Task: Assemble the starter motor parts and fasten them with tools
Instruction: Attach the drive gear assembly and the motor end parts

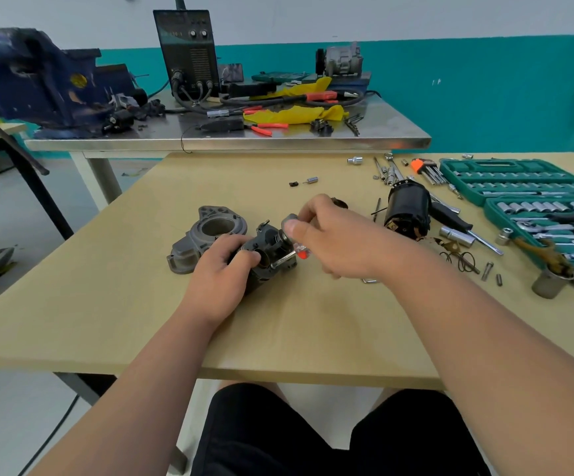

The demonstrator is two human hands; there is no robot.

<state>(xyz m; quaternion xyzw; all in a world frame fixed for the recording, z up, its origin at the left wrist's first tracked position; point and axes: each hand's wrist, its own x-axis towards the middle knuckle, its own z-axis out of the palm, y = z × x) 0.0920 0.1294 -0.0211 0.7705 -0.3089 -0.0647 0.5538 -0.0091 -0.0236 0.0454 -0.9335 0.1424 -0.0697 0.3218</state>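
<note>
Centre of the tan wooden table point(278, 321) — both hands at the black starter motor end piece point(268, 243).
My left hand point(222, 269) curls round its near side, hiding most of it. My right hand point(337, 242) pinches a small round grey metal part point(289, 220) just above it, blurred. A clear-and-red-handled screwdriver point(300, 250) pokes from under my right palm — gripped or not, I cannot tell. Grey cast-metal housing point(206, 231) just beside, left. Green socket case point(519, 182) cut off at right edge.
</note>
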